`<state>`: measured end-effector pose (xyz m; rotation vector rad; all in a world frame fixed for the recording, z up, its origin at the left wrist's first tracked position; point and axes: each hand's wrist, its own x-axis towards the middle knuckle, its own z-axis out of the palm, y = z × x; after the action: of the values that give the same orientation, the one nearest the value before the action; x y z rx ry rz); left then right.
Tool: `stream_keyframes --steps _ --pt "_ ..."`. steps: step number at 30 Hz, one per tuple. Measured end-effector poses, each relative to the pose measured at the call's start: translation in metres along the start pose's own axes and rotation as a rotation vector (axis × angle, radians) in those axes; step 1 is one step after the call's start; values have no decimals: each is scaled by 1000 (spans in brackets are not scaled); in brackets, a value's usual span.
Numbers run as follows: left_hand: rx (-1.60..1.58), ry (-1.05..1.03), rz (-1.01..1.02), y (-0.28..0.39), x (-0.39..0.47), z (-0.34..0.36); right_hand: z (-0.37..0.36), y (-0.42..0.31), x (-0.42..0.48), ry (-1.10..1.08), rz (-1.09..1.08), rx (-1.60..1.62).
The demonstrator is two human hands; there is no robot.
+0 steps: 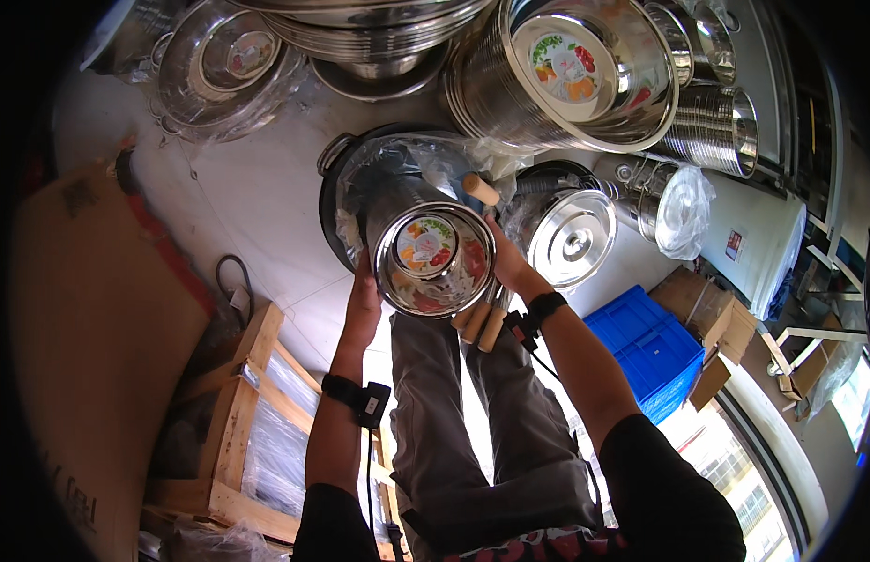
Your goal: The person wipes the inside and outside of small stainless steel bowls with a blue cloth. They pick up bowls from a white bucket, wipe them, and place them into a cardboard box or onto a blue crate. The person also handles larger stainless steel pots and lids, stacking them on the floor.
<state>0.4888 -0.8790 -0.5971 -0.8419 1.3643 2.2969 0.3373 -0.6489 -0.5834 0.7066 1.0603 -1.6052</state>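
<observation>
My left hand (365, 295) and my right hand (508, 256) grip opposite sides of a shiny stainless steel pot (435, 302). Its open mouth faces up, and a round fruit-printed label (426, 246) lies on its inner bottom. Under and behind it is a large dark pot (327, 211) with clear plastic film (421, 156) around its mouth. One wooden handle (481, 190) sticks out beyond my right hand. Several more wooden handles (492, 329) show below the steel pot, above my legs; what they belong to is mostly hidden.
Stacked steel basins (378, 35) and a large ribbed steel bucket (575, 119) stand ahead. A steel lid (574, 239) lies to the right, near a blue plastic crate (642, 344) and a cardboard box (723, 312). On the left are a wooden crate (227, 435) and a large carton (97, 337).
</observation>
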Motion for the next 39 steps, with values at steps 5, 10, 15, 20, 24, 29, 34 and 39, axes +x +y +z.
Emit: stream_keyframes --steps 5,10,15,20,24,29,34,39 --pt "-31 51 -60 16 -12 9 12 0 -13 208 -109 -298" --pt "55 131 -119 26 -43 2 -10 5 -33 82 -96 -306" --pt "98 168 -161 42 -83 -3 -16 7 -85 188 -65 -314" --pt "247 328 -174 47 -130 -1 -41 24 -150 360 -66 -408" --pt "352 309 -128 37 -187 0 -71 46 -232 392 -111 -543" --pt "583 217 -57 87 -254 38 -105 63 -346 521 -164 -790" --pt "533 121 -32 129 -315 77 -122 51 -432 522 -289 -964" --pt "631 179 34 157 -352 143 -142 65 -509 530 -323 -682"
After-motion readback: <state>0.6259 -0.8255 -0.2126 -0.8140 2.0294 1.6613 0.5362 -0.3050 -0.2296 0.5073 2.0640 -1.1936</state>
